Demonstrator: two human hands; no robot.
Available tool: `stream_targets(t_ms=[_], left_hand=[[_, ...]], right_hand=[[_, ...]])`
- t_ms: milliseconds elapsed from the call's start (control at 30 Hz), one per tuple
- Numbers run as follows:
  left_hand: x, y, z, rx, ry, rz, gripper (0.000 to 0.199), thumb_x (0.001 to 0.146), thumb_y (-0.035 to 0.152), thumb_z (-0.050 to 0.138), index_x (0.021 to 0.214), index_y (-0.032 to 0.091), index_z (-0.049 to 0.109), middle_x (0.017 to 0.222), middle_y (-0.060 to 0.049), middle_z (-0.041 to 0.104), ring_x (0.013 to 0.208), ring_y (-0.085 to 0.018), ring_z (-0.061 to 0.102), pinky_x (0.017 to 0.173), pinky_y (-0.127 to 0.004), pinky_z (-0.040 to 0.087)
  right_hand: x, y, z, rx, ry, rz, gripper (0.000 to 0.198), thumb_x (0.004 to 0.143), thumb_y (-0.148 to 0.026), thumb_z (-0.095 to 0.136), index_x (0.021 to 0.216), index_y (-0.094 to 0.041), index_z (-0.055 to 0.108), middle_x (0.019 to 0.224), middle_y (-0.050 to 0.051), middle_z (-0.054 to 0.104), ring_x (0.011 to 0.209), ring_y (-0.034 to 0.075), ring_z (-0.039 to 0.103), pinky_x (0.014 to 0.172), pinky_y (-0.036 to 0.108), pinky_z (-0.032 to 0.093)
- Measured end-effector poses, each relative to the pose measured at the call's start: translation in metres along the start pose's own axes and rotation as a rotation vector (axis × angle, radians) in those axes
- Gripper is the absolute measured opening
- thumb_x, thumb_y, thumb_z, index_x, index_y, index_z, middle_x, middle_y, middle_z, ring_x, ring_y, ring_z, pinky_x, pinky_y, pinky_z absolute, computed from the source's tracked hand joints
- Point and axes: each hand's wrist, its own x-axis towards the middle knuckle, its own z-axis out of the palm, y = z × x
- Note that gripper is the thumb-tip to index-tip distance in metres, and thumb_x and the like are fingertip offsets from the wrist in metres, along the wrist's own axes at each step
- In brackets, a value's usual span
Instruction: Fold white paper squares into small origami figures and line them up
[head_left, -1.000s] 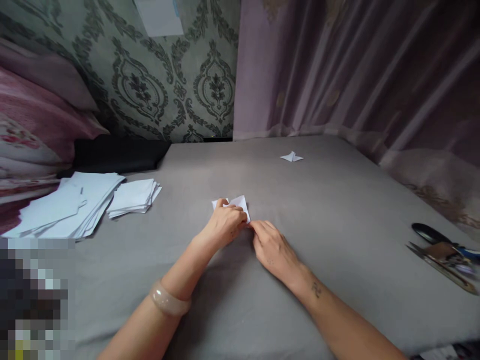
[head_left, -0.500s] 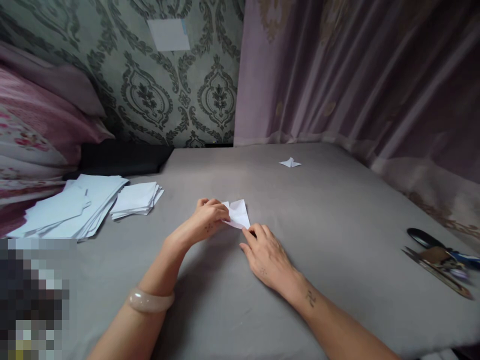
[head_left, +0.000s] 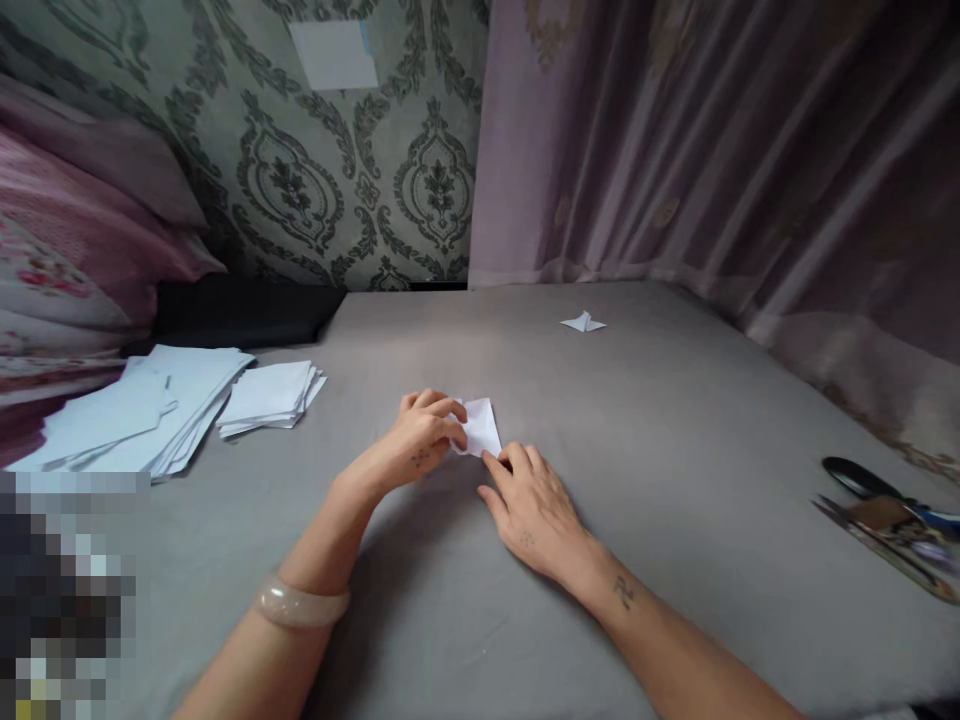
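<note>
A small square of white paper (head_left: 481,427) with creases lies on the grey cloth in front of me. My left hand (head_left: 429,432) bends over its left side, thumb and fingers closed on the paper and hiding that edge. At the near right corner, the index fingertip of my right hand (head_left: 531,508) rests on the paper. The thumb of that hand stands apart, touching only the cloth or just above it; I cannot tell which. Farther back sits a small folded white paper piece (head_left: 584,322) with pointed ends.
To the left are a stack of small paper squares (head_left: 268,396) and larger white sheets (head_left: 199,385). A black flat item (head_left: 247,312) lies behind them. Scissors (head_left: 862,478) and several small tools lie at the right. Curtains (head_left: 600,140) hang behind the grey surface (head_left: 675,400).
My left fingers have shifted slightly right and lifted a little over the paper, whose surface now looks flatter. My right hand has hardly moved. The view has tilted slightly.
</note>
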Motion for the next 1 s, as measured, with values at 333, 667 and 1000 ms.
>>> stream_targets(t_ms=[333,667,1000], left_hand=[[0.009,-0.004,0.037,-0.07,0.415,-0.236,0.046,0.078,0.024,0.065,0.12,0.017,0.049,0.116,-0.013,0.051,0.106,-0.025,0.051,0.092,-0.041,0.043],[-0.008,0.01,0.042,-0.254,0.208,-0.166,0.016,0.09,0.021,0.05,0.088,0.017,0.065,0.094,-0.007,0.065,0.09,-0.018,0.06,0.083,-0.029,0.048],[-0.013,0.004,0.038,-0.233,0.147,-0.047,0.025,0.089,0.013,0.045,0.092,0.017,0.069,0.101,-0.008,0.068,0.093,-0.018,0.061,0.085,-0.03,0.049]], right_hand=[[0.002,-0.005,-0.001,-0.03,-0.003,0.03,0.036,0.093,-0.035,0.047,0.126,-0.021,0.054,0.103,0.009,0.054,0.095,0.024,0.049,0.083,0.038,0.044],[0.006,-0.003,-0.001,-0.029,0.02,0.023,0.028,0.093,-0.037,0.047,0.112,-0.022,0.061,0.103,0.009,0.053,0.096,0.023,0.049,0.082,0.036,0.044],[0.002,0.003,0.0,0.016,0.0,0.011,0.034,0.094,-0.037,0.045,0.123,-0.028,0.058,0.107,0.009,0.053,0.1,0.022,0.047,0.086,0.036,0.042]])
